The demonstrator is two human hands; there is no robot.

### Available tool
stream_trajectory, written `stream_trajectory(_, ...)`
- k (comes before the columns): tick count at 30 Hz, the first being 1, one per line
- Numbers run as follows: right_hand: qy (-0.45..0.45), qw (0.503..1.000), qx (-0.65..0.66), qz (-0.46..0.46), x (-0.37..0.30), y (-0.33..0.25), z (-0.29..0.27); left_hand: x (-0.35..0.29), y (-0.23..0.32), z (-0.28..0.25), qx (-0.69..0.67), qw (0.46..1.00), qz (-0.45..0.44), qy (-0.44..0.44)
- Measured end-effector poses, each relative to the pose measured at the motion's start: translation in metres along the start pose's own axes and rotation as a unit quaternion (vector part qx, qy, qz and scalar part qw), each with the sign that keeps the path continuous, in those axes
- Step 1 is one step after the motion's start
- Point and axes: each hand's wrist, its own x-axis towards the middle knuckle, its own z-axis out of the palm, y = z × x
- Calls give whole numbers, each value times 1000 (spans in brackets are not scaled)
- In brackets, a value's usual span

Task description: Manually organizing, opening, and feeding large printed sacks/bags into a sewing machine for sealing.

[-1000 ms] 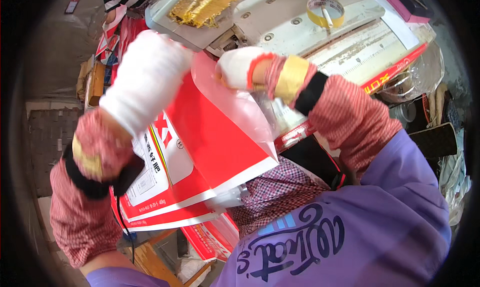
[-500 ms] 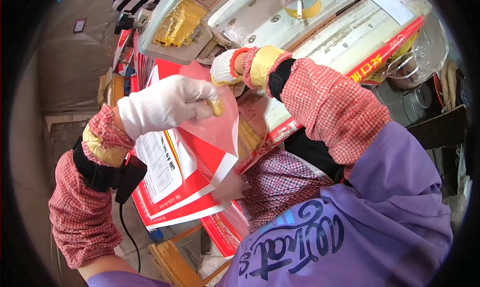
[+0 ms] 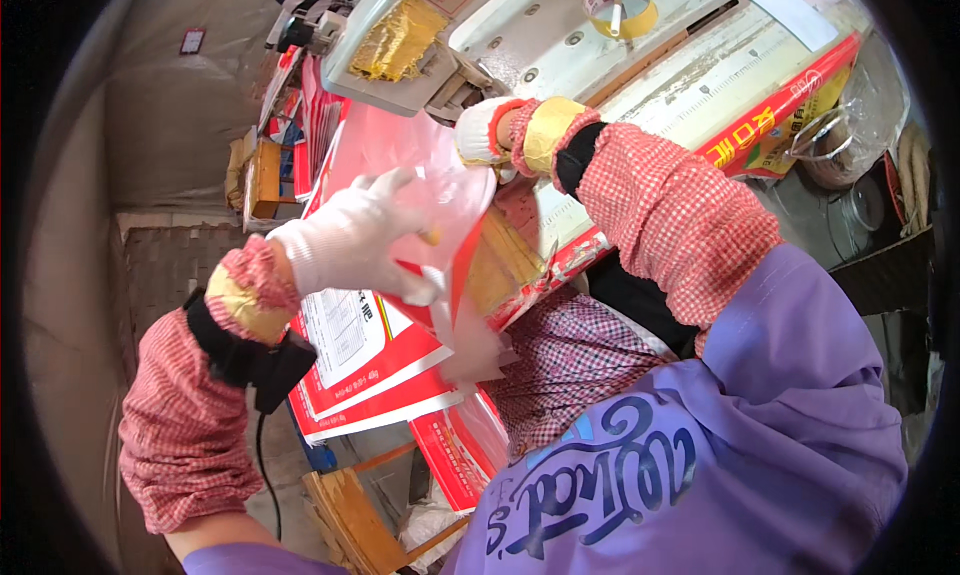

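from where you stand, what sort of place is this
Probably a small workshop that handles sacks or packaging, though I can't be certain: there's a bulky pale machine, a pile of red-and-white printed bags and a roll of yellow tape.

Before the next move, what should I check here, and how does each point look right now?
1. Both hands gloved: ok. The left hand and right hand wear white gloves.
2. Left hand's grip: cannot tell. It is at the red-and-white bags, its fingers partly blurred.
3. Right fingertips clear of the pale machine: cannot tell. The hand is close by, its fingertips hidden.
4. Translucent plastic lying flat: not ok. It stands raised between the hands.
5. Machine top free of loose things: not ok. A tape roll lies there.
6. Black cable not crossing the bags: ok. It hangs left of them.
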Motion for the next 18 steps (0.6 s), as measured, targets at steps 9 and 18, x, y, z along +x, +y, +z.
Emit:
stream_trajectory(9,-35,999,-8,25,8,-23,-3,11,22,-7,-185,936,68,-292)
stream_trajectory(18,-49,997,-52,20,3,-24,36,-52,92,13,169,951,255,-40)
